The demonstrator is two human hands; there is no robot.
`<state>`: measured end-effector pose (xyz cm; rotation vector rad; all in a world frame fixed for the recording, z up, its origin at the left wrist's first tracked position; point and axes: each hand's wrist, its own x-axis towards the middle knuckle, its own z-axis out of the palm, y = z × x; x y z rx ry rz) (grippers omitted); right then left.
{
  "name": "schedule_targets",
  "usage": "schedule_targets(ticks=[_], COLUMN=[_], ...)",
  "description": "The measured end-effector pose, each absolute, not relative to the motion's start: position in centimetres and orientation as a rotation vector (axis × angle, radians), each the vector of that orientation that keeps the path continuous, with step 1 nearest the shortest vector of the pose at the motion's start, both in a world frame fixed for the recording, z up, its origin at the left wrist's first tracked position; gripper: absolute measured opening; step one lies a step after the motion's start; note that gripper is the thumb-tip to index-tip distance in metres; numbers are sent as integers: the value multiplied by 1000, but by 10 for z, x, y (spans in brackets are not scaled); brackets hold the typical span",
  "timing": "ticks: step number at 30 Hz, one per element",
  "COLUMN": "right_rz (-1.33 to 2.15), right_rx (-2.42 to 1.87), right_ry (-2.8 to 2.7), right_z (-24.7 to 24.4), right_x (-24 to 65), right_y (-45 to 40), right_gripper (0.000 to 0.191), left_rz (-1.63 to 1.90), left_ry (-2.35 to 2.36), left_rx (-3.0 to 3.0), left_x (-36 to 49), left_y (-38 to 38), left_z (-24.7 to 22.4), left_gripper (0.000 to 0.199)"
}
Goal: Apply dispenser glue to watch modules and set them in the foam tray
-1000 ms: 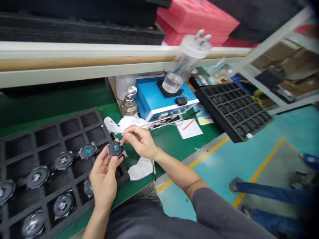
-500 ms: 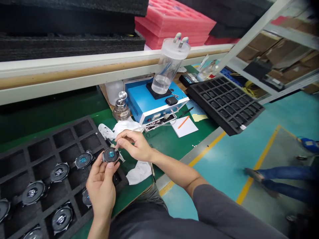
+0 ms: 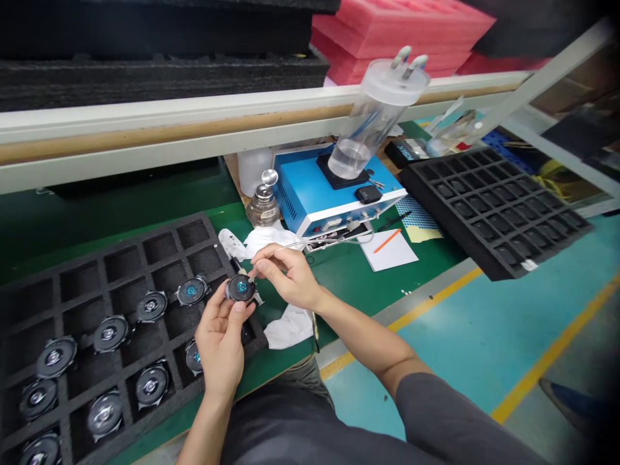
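My left hand [image 3: 220,342] holds a round black watch case [image 3: 241,288] with a blue centre, back side up, above the near corner of a black foam tray [image 3: 121,271]. My right hand [image 3: 285,274] pinches a thin tool whose tip touches the right edge of the case; a thin tube [image 3: 320,241] runs from it toward the blue machine [image 3: 334,194]. Several similar watch cases [image 3: 151,305] lie in the tray's cells.
A clear cylinder [image 3: 372,123] stands on the blue machine. A small glass dispenser bottle [image 3: 263,203], white cloths [image 3: 285,326], a notepad with an orange pen [image 3: 390,248] and a second black tray [image 3: 494,206] overhanging the bench edge surround the spot. Foam sheets fill the shelf above.
The view has swung to the left and back; both hands keep the same hold on the case and tool. The person walking on the floor at right has almost left the picture.
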<state>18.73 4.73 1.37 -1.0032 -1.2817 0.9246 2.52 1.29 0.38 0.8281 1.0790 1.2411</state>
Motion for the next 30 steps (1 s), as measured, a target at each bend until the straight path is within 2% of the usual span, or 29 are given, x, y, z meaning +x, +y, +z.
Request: schedule_targets(ticks=[4, 10, 30], right_rz=[908, 866, 839], right_rx=[-980, -1064, -1090], right_ry=[-1272, -1290, -1280], right_z=[12, 13, 10], right_x=[185, 184, 183], right_y=[44, 39, 34], right_gripper=[18, 24, 16], left_rz=[1214, 1195, 1189], left_ry=[1043, 1039, 1006], left_rx=[837, 839, 809], left_x=[23, 20, 20], left_y=[10, 6, 5], left_z=[1, -1, 1], left_gripper=[49, 48, 47])
